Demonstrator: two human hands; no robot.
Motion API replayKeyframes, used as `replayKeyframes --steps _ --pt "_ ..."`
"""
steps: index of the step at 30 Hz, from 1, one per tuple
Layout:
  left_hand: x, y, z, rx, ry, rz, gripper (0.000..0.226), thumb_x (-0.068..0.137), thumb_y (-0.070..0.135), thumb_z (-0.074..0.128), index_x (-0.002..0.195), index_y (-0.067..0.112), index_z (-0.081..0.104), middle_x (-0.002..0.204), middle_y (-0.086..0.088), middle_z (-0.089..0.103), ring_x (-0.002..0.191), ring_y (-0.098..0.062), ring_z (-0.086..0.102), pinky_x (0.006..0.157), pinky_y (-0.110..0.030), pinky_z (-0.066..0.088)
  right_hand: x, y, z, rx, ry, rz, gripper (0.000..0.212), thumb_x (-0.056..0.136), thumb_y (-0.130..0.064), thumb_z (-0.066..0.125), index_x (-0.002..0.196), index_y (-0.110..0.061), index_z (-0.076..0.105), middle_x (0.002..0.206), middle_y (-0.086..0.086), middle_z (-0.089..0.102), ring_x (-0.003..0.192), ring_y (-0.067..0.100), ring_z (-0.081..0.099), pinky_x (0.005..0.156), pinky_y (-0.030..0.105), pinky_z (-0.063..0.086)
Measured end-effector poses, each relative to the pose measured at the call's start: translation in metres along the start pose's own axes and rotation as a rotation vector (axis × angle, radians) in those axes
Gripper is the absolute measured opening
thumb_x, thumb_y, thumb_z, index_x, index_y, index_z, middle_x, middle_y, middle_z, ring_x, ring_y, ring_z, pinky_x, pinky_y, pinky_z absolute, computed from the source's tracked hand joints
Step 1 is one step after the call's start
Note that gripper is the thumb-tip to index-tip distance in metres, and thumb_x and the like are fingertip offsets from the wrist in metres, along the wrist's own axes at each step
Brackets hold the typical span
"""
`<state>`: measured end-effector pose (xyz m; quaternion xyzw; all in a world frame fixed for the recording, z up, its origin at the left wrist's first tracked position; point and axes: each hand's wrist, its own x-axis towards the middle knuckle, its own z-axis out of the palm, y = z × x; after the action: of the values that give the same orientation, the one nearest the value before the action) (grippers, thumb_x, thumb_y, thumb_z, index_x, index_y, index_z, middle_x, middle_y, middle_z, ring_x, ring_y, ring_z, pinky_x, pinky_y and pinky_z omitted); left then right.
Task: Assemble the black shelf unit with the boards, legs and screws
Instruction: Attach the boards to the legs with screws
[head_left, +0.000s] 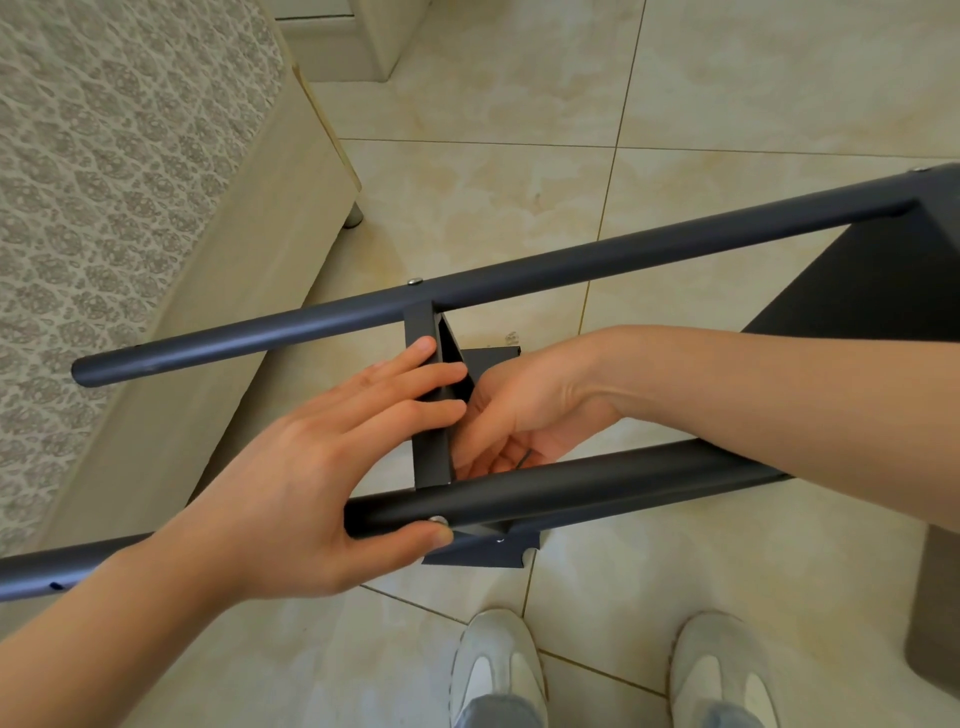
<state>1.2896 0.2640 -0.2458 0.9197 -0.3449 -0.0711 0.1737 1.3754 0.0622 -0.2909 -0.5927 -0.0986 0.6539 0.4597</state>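
Head view, centre: left hand (311, 467) flat against board (430, 460), thumb on near leg (571, 488); right hand (524, 410) curled behind board, grip unclear.

Legs (519, 280) matt dark metal; screw (439, 520) shiny metal; floor tiles (727, 78) glossy; bed frame (208, 312) pale wood.

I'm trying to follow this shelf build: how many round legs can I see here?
2. The far leg crosses the upper middle of the view. The near leg crosses lower down, closest to the person. Others may be hidden underneath.
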Motion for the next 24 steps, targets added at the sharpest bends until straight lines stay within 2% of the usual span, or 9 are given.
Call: replayKeyframes --steps 5,10,12,16,20,24 --pt "-0.0003 -0.0002 0.0006 -0.003 0.005 0.002 0.067 0.086 0.056 0.063 0.139 0.017 0.056 0.158 0.006 0.040 0.153 -0.015 0.024 0.118 -0.036 0.029 -0.0026 -0.0010 -0.0018 0.041 -0.018 -0.031 0.010 0.095 -0.011 0.060 0.090 -0.009 0.069 0.080 0.004 0.071 0.068 0.012 0.061 0.072 0.024 0.054" --pt "0.0018 -0.0005 0.0003 0.004 -0.005 0.012 0.066 0.086 0.057 0.062 0.141 0.020 0.054 0.159 0.008 0.039 0.153 -0.014 0.023 0.118 -0.037 0.029 -0.0009 0.0009 0.0000 0.003 -0.009 0.011 0.012 0.095 -0.017 0.061 0.093 -0.010 0.071 0.085 0.006 0.072 0.077 0.016 0.065 0.090 0.033 0.052" --pt "0.0010 -0.0011 -0.0004 0.008 -0.004 0.016 0.066 0.086 0.057 0.061 0.141 0.020 0.053 0.159 0.008 0.039 0.153 -0.014 0.023 0.118 -0.037 0.029 0.0002 0.0011 0.0014 0.017 -0.018 0.015 0.013 0.094 -0.017 0.061 0.098 -0.009 0.071 0.088 0.007 0.073 0.081 0.018 0.066 0.092 0.034 0.052" --pt "0.0018 -0.0008 -0.0006 0.011 -0.005 0.014 0.066 0.087 0.057 0.061 0.140 0.019 0.054 0.159 0.007 0.039 0.153 -0.015 0.023 0.118 -0.038 0.028 -0.0045 -0.0010 -0.0018 0.046 -0.023 -0.011 0.009 0.094 -0.012 0.062 0.092 -0.009 0.070 0.083 0.005 0.072 0.073 0.014 0.065 0.083 0.030 0.053" --pt "0.0024 -0.0007 -0.0008 0.016 -0.009 0.013 0.066 0.087 0.057 0.061 0.141 0.019 0.053 0.159 0.007 0.039 0.153 -0.014 0.023 0.118 -0.039 0.028 -0.0022 0.0005 -0.0006 -0.010 0.013 0.017 0.012 0.093 -0.018 0.063 0.089 -0.011 0.072 0.081 0.004 0.072 0.073 0.015 0.063 0.080 0.028 0.052" --pt "0.0013 0.0000 -0.0011 0.010 -0.004 0.009 0.066 0.087 0.058 0.060 0.140 0.018 0.055 0.158 0.007 0.040 0.153 -0.014 0.023 0.118 -0.038 0.029 -0.0015 -0.0008 -0.0027 -0.003 0.039 0.025 0.014 0.094 -0.022 0.062 0.092 -0.011 0.071 0.081 0.002 0.070 0.069 0.013 0.058 0.068 0.021 0.051"
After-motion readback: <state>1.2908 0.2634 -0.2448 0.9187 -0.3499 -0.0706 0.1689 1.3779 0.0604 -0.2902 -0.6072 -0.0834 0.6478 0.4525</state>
